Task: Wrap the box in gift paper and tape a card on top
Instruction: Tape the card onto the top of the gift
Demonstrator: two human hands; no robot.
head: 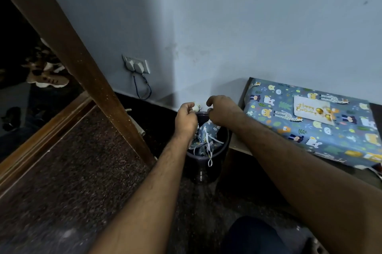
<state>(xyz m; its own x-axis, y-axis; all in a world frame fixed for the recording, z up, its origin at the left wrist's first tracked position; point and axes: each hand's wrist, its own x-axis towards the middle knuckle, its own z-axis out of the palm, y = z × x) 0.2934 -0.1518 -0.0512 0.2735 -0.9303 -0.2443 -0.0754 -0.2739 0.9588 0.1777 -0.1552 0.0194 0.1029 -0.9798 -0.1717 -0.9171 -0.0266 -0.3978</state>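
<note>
Wrapped box (310,123), card (313,110) taped on top: set on the worktop (239,144), right. Judged light, rigid, paper slippery; best lifted by opposite edges. Both hands, left (186,118) and right (222,111), are curled, pinching paper scraps (204,136) over the bin (203,171).

One wrapped box (310,121), frame right, bearing one birthday card (311,110). One dark waste bin (203,162), centre, holding gift-paper scraps (204,138). Two hands: left (186,118), right (222,112). One wall socket plate (136,64) carrying two plugs.
</note>
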